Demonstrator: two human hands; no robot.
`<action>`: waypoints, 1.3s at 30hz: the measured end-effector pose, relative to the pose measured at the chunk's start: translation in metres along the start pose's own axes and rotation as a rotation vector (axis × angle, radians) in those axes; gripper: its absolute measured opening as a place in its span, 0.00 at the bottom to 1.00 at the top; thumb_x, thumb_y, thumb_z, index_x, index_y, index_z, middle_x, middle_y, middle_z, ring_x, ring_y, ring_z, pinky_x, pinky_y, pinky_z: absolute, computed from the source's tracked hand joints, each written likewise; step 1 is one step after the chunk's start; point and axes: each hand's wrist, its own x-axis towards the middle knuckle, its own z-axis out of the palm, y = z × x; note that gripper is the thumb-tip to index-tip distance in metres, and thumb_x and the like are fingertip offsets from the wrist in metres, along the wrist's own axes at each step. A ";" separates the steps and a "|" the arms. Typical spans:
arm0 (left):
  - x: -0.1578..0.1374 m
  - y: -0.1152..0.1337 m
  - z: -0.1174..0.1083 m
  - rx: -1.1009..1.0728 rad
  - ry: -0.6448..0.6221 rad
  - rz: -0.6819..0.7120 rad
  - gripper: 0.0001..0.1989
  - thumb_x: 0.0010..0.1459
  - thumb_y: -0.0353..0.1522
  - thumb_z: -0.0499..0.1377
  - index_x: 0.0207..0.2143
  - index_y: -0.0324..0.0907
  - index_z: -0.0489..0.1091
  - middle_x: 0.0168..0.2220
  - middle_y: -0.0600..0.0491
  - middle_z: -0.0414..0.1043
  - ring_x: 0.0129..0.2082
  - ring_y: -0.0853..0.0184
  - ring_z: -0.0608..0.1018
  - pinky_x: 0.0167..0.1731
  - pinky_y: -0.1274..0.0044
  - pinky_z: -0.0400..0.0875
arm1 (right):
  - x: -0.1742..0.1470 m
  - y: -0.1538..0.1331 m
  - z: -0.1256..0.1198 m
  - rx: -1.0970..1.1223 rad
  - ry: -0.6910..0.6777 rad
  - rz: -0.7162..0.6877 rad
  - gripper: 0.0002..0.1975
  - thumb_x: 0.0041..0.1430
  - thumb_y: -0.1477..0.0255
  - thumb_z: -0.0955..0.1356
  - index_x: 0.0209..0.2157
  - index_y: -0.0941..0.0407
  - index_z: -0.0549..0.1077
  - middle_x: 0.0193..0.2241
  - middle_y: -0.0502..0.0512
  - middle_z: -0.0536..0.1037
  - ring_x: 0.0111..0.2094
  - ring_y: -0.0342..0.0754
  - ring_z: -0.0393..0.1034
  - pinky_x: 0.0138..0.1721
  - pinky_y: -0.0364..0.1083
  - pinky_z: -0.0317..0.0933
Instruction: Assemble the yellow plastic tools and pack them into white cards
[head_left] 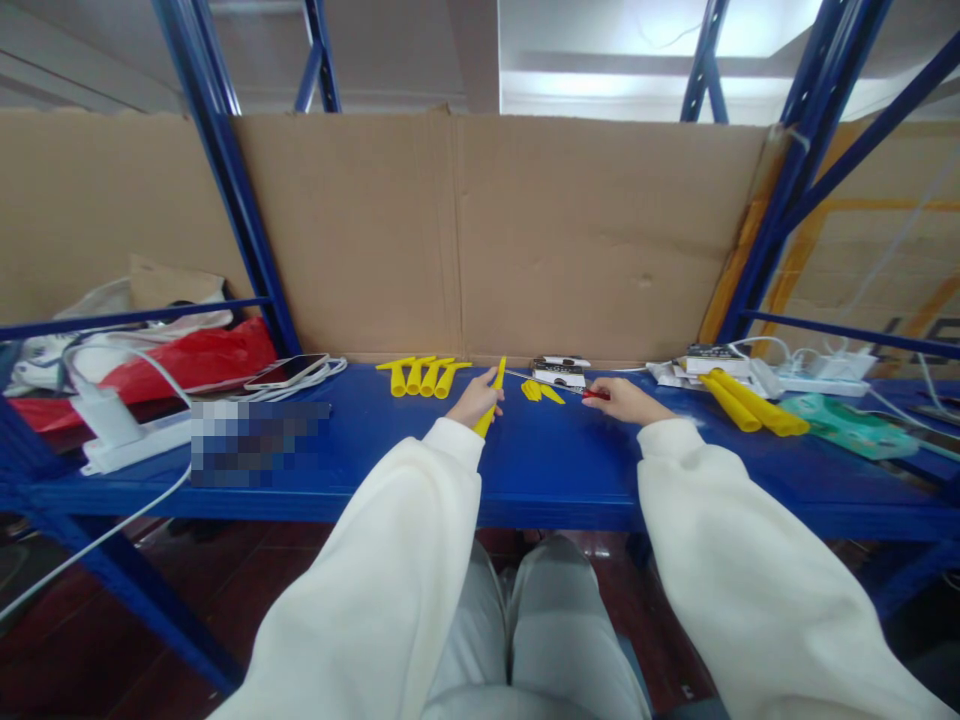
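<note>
My left hand (474, 398) is closed around a yellow tapered tube (484, 422), its narrow tip pointing up and away from me. In my right hand (630, 401) is a screwdriver with a red handle (595, 395); its thin metal shaft points left toward the yellow tube. Between my hands, small flat yellow pieces (541, 392) lie on the blue tabletop (559, 470). Several yellow tubes with narrow strips at their far ends (444, 384) lie in a row left of my left hand. A small black-and-white box (559, 374) sits behind the small pieces.
Larger yellow tubes (757, 408) lie at the right beside a green packet (847, 425). A white power strip (142, 445), phone (286, 371) and red bag (191, 360) are at the left. A cardboard panel (525, 230) stands behind, between blue posts (251, 210).
</note>
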 end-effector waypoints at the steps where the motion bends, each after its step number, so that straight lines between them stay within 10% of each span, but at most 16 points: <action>1: 0.000 0.000 0.000 -0.006 0.000 0.000 0.35 0.61 0.24 0.55 0.70 0.44 0.54 0.33 0.53 0.73 0.19 0.75 0.70 0.14 0.86 0.60 | 0.000 -0.001 0.000 0.021 -0.015 -0.013 0.13 0.58 0.61 0.67 0.26 0.54 0.71 0.23 0.53 0.77 0.25 0.47 0.69 0.29 0.44 0.60; 39: 0.000 -0.002 0.000 -0.054 0.025 -0.016 0.37 0.60 0.22 0.54 0.71 0.43 0.52 0.34 0.52 0.72 0.18 0.76 0.70 0.15 0.84 0.61 | 0.000 -0.008 0.007 -0.052 0.084 0.081 0.11 0.52 0.64 0.73 0.30 0.52 0.68 0.26 0.51 0.78 0.27 0.48 0.71 0.28 0.43 0.59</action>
